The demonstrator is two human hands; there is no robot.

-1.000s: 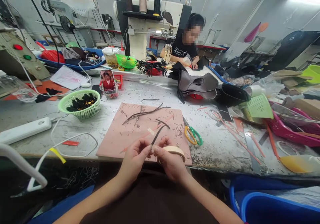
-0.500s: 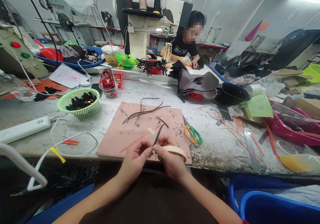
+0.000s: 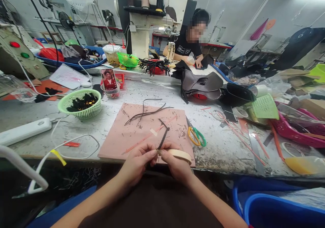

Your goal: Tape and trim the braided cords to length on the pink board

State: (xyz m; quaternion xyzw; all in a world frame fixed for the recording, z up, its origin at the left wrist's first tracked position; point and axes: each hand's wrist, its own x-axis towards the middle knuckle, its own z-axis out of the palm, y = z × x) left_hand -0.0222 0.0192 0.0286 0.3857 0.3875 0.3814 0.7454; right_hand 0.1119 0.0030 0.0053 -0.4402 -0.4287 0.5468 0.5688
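A dark braided cord [image 3: 162, 138] runs away from my fingertips over a pink board [image 3: 114, 138]. My left hand [image 3: 137, 162] is closed, pinching the near end of the braid. Closed beside it, my right hand [image 3: 176, 167] has a roll of masking tape [image 3: 183, 155] hooked in it, with thumb and fingertips at the same end of the cord. Fingers partly hide the spot where tape and braid meet. Several thin dark cords [image 3: 148, 114] lie loose farther up the board. Scissors [image 3: 196, 136] with orange and green handles rest at its right edge.
A green basket [image 3: 93, 111] of black pieces and a phone [image 3: 108, 80] in a cup stand to the left. A grey leather piece [image 3: 200, 82] lies back right. A co-worker [image 3: 193, 45] sits behind the sewing machine [image 3: 141, 31]. Blue bins [image 3: 254, 201] stand below right.
Both hands have shifted slightly toward me and right, with the braid and tape roll. The left fingers have curled in more below the braid's end.
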